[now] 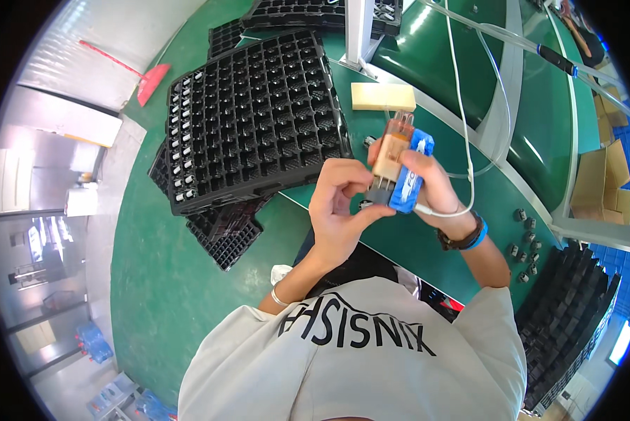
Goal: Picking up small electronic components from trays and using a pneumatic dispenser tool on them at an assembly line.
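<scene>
plainly, in the head view, the right hand [433, 184] is wrapped around a tan-and-blue handheld tool [391, 156], its long axis running up and slightly right from its lower end. the left hand [338, 203] is nearer that end, thumb and fingers pinching a small dark block [380, 196] there. the tool is held over the green bench [483, 228], right of the black tray [266, 184].

Held device [391, 156]: plastic, partly see-through (smooth-looking too)
Black tray [266, 182]: moulded plastic, glossy
Shirt [371, 375]: matt cloth
Open carton [599, 179]: matt cardboard
</scene>
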Demonstrator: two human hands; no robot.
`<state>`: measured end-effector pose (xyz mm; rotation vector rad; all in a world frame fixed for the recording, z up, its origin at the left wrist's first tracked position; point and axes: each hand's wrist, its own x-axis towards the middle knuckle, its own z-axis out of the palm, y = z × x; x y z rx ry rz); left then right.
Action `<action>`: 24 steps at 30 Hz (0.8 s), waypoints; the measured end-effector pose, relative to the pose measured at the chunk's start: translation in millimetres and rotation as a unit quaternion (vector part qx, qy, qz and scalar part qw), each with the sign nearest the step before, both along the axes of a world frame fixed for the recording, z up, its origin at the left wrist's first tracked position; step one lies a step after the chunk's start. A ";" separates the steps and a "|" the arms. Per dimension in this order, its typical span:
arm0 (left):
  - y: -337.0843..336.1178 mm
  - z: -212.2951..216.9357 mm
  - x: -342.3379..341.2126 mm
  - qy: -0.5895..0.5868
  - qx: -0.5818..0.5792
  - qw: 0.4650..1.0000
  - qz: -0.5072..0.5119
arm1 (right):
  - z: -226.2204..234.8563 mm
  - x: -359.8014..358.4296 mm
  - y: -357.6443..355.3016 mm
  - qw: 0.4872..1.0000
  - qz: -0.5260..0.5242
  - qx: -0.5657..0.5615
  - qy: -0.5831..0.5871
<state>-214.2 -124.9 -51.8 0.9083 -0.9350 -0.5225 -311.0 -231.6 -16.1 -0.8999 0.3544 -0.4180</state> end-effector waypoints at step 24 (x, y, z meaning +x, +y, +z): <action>7.4 -9.9 0.6 0.083 0.109 0.990 0.020 | -84.1 45.4 -118.8 0.733 -0.217 -0.609 0.209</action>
